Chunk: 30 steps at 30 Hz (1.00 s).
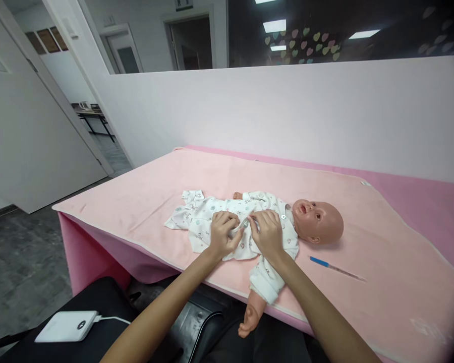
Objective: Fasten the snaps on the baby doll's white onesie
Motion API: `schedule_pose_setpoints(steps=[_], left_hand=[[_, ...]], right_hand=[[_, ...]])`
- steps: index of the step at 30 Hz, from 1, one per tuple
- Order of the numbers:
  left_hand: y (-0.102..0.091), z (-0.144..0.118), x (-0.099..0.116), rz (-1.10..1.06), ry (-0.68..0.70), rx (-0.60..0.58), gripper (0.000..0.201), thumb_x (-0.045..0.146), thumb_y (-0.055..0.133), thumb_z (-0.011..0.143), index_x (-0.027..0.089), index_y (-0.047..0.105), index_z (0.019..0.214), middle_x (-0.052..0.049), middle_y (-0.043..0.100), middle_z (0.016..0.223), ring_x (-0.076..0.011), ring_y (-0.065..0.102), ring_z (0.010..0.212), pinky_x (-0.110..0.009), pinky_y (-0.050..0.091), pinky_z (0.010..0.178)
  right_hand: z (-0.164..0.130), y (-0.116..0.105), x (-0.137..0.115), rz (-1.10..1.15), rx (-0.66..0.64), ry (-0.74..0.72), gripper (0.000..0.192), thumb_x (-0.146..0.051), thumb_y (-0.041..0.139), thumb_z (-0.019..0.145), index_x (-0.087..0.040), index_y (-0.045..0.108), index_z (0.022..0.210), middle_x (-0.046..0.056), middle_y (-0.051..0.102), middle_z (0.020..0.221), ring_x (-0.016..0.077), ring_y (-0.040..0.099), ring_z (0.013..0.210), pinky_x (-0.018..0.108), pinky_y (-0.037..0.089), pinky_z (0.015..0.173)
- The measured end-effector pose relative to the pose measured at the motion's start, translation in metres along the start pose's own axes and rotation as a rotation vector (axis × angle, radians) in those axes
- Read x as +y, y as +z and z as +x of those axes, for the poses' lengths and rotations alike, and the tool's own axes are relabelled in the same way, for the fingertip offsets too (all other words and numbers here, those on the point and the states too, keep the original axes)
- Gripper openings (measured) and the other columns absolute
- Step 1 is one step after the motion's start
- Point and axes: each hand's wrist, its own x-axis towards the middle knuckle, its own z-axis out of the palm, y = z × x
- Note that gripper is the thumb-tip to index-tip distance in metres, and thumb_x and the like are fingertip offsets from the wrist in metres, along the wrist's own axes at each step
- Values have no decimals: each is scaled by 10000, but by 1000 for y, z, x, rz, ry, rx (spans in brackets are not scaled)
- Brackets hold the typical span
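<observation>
A baby doll (318,222) lies on its back, its head toward the right, dressed in a white printed shirt (242,252) and trousers (179,217) of the same print. My left hand (224,234) pinches the shirt's front edge over the belly. Close beside it, my right hand (267,232) grips the other side of the opening with bent fingers. A small round fastener (245,223) shows between my fingertips; whether it is joined cannot be seen. Near the collar sits another fastener (283,217). One doll arm (252,312) hangs over the table's near edge.
A slim clear stick with a blue end (327,263), like a glass thermometer, lies right of the doll. Pink cloth (401,262) covers the table. A white wall (268,116) stands behind. A white power bank (67,325) with a cable rests on a black surface at lower left.
</observation>
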Motion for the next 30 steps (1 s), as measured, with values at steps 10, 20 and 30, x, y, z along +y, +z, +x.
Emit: schedule_pose_setpoints(steps=[10,20,30], left_hand=[[5,2,-2,-20,-222,236,210,213,554,756,196,392,622,19,476,588,-147,456,652,-310,372,684],[9,3,-2,-20,-318,290,138,149,514,735,209,448,841,-15,534,786,-164,507,771,-329,414,739],[4,3,3,102,-26,85,165,146,505,782,246,599,874,6,644,893,-169,549,858,-389,307,872]], right_hand=[[0,0,2,7,34,47,102,-231,468,861,-193,558,834,27,611,774,170,512,798,339,357,856],[0,-1,0,30,76,78,116,-222,453,863,-196,566,855,36,616,789,175,528,805,348,363,836],[0,0,2,21,72,115,111,-191,447,853,-195,558,851,38,598,797,181,517,812,342,365,809]])
